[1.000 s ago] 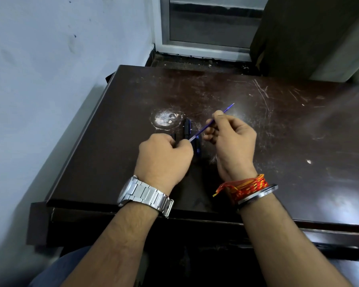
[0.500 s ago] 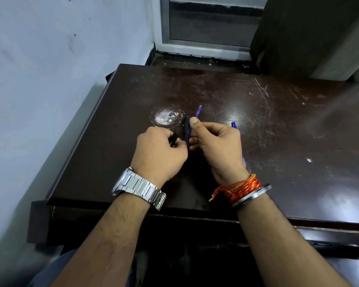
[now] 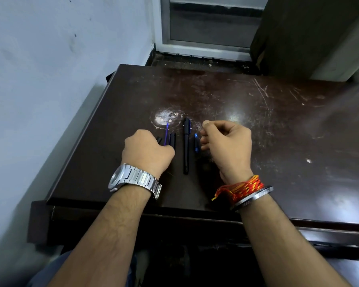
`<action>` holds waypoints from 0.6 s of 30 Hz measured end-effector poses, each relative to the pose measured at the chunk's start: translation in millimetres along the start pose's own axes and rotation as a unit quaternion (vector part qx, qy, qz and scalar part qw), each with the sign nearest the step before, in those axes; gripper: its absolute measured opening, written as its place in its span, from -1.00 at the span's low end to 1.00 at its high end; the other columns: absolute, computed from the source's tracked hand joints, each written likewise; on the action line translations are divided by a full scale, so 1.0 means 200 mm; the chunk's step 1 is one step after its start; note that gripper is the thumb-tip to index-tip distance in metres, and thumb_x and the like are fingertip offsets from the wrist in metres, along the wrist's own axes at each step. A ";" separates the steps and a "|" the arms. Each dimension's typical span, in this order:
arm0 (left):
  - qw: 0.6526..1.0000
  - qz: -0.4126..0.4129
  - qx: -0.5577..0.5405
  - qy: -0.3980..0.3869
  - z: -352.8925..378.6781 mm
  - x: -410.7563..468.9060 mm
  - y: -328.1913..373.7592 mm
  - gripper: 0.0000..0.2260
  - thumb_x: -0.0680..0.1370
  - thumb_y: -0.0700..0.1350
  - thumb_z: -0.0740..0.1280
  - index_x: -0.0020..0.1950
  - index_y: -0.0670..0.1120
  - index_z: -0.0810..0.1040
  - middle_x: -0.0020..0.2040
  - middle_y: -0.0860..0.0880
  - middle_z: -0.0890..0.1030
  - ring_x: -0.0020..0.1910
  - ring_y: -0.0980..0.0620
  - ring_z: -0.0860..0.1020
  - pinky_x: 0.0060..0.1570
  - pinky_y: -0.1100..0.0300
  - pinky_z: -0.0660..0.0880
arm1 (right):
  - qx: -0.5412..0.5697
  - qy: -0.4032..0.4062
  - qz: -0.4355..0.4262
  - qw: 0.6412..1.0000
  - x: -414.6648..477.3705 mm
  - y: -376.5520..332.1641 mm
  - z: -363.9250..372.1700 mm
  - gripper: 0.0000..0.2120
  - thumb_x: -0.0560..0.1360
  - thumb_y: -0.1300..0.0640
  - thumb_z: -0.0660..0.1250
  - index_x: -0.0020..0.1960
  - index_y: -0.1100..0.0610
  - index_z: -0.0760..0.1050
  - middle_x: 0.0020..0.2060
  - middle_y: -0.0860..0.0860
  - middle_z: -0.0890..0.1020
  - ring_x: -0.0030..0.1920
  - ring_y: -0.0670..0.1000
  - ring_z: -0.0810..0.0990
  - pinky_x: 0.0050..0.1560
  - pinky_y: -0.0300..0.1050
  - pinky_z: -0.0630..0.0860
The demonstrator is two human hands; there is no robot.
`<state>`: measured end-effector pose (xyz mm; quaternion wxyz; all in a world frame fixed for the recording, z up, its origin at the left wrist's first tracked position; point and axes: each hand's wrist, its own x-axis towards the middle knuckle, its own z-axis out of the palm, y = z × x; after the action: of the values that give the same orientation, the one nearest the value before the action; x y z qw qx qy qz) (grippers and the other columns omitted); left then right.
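Since the parts lie apart in a row on the dark brown scratched wooden table (image 3: 278, 131), the pen work looks to be roughly midway, whether it is a taking apart or a putting together. A thin blue plastic refill (image 3: 166, 135) lies bare, pointing far, just left of a short black plastic barrel tube (image 3: 172, 139). Their near ends run under the left hand (image 3: 147, 151).

That hand is curled into a fist on the table. A short black stub (image 3: 159, 139) pokes out from its far side and appears to be in its grip, though the fingers hide the hold. To the right lies a long black pen (image 3: 186, 146) that looks whole, clip end far. Right of that is a small blue plastic piece (image 3: 196, 142), near the fingertips of the right hand (image 3: 228, 146) but apart from them.

The right hand hovers with fingers curled and thumb tip against the forefinger, and nothing shows in the pinch. By my reading, one pen counts as finished. The refill, tube, stub and blue piece still await the next step.
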<state>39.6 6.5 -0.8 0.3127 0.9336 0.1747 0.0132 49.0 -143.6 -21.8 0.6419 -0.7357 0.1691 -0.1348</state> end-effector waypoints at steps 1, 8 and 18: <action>1.000 0.002 0.001 0.001 0.00 0.00 0.00 -0.75 0.34 -0.12 0.38 -0.42 -0.15 0.35 -0.47 -0.06 0.45 -0.51 -0.01 0.43 -0.56 0.28 0.23 | -0.007 0.001 -0.002 1.000 0.00 0.00 0.00 -0.83 0.42 0.01 0.40 -0.26 0.08 0.66 -0.45 -0.04 0.68 -0.48 -0.10 0.64 -0.31 -0.07 0.63; 1.000 0.007 -0.005 0.021 0.00 0.00 0.00 -0.71 0.36 -0.05 0.37 -0.45 -0.16 0.39 -0.49 -0.06 0.49 -0.50 -0.01 0.45 -0.54 0.27 0.22 | -0.048 0.002 -0.005 0.999 -0.02 -0.02 0.00 -0.84 0.43 0.02 0.42 -0.28 0.05 0.65 -0.47 -0.05 0.67 -0.46 -0.08 0.65 -0.25 0.01 0.68; 0.971 0.060 -0.233 0.010 0.03 -0.04 0.09 -0.68 0.47 -0.05 0.19 -0.12 -0.27 0.60 -0.37 -0.15 0.55 -0.34 -0.14 0.50 -0.28 -0.01 0.46 | -0.232 0.047 -0.105 0.966 -0.01 -0.07 -0.10 -0.94 0.42 0.17 0.39 -0.18 0.07 0.64 -0.43 -0.17 0.57 -0.32 -0.16 0.58 -0.23 -0.51 0.41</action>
<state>39.0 -12.5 5.4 0.5183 0.8436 0.1139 0.0819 40.1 -159.2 -5.1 0.4271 -0.8709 0.1478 -0.1931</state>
